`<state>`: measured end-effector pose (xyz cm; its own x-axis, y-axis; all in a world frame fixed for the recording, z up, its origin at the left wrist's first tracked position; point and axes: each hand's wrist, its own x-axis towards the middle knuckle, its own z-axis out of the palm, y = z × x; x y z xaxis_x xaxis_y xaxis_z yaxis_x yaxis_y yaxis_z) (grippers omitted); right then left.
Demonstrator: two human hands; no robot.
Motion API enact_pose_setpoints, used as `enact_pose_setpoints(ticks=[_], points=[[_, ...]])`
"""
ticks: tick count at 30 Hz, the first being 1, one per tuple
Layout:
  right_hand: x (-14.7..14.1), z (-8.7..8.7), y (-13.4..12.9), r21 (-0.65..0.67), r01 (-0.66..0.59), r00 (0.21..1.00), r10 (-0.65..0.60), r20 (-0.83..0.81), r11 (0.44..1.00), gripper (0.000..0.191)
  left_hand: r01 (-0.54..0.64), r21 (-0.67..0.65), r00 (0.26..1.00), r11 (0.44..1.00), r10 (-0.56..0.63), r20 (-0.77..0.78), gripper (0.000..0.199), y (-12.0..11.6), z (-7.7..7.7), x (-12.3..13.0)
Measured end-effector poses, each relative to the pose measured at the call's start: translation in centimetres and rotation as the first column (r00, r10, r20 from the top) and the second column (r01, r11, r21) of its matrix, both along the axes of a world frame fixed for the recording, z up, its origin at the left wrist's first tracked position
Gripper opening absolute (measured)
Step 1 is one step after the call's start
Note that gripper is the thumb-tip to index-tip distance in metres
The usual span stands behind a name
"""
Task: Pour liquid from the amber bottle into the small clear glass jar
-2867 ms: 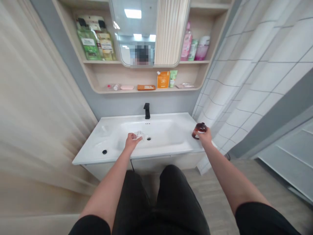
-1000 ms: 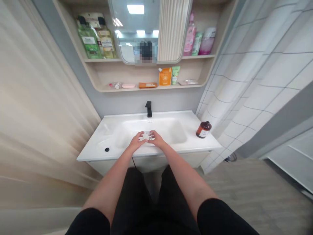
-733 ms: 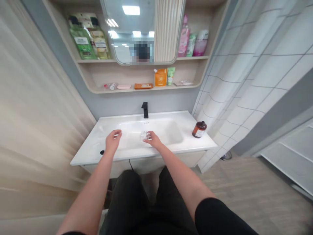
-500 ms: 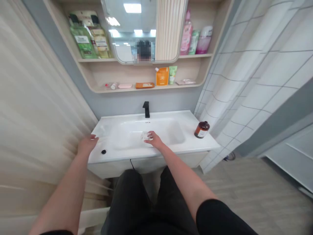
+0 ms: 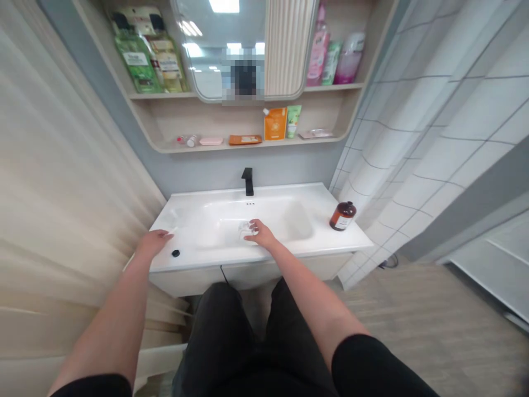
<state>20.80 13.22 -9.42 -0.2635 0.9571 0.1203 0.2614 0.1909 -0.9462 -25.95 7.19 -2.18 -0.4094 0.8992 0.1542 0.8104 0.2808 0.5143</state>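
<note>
Over the white sink basin (image 5: 289, 226), my right hand (image 5: 263, 235) is closed round a small clear container (image 5: 244, 229), perhaps glass; its details are blurred. My left hand (image 5: 154, 242) is above the left end of the counter, thumb and fingers pinched together. A small pale thing seems to stick out from its fingertips, too faint to name. Just beyond that hand, a see-through object (image 5: 177, 214) stands on the counter, hard to make out. Nearer the front edge lies a small round black cap (image 5: 176, 253).
A brown bottle (image 5: 343, 216) with a white label stands at the counter's right end. Behind the basin rises a black faucet (image 5: 248, 182). Above is a mirrored cabinet (image 5: 248, 144) with bottles, an orange pouch (image 5: 275, 124) and a green tube (image 5: 293, 121). Curtains hang on both sides.
My left hand has moved slightly right, further over the counter, its fingers now pinched. My right hand stays over the basin with the clear container. The view has shifted slightly.
</note>
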Motion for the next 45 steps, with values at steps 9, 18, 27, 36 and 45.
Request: enact_pose_setpoints(ticks=[9,18,27,36,45], points=[[0.1,0.2,-0.3,0.032,-0.019,1.0,0.019,0.0,0.999,0.073,0.485,0.157,0.761,0.861,-0.503,0.408,0.068,0.5,3.7,15.9],[-0.2,0.6,-0.7,0.047,-0.015,1.0,0.014,0.017,0.999,0.073,0.552,0.129,0.825,0.824,-0.562,0.063,0.028,3.7,5.3,21.0],[-0.3,0.0,-0.4,0.09,-0.008,0.999,0.003,0.05,0.996,0.077,0.67,0.105,0.742,0.735,-0.668,-0.057,0.026,4.1,4.0,25.0],[-0.4,-0.6,0.2,0.107,0.038,0.99,-0.052,0.129,0.994,0.079,0.337,0.335,0.792,0.88,-0.457,0.405,0.035,4.5,-4.6,26.7],[-0.3,-1.1,0.4,0.107,0.023,0.981,-0.043,0.191,0.994,0.076,0.326,0.399,0.701,0.857,-0.502,0.507,0.03,4.7,-7.6,27.2]])
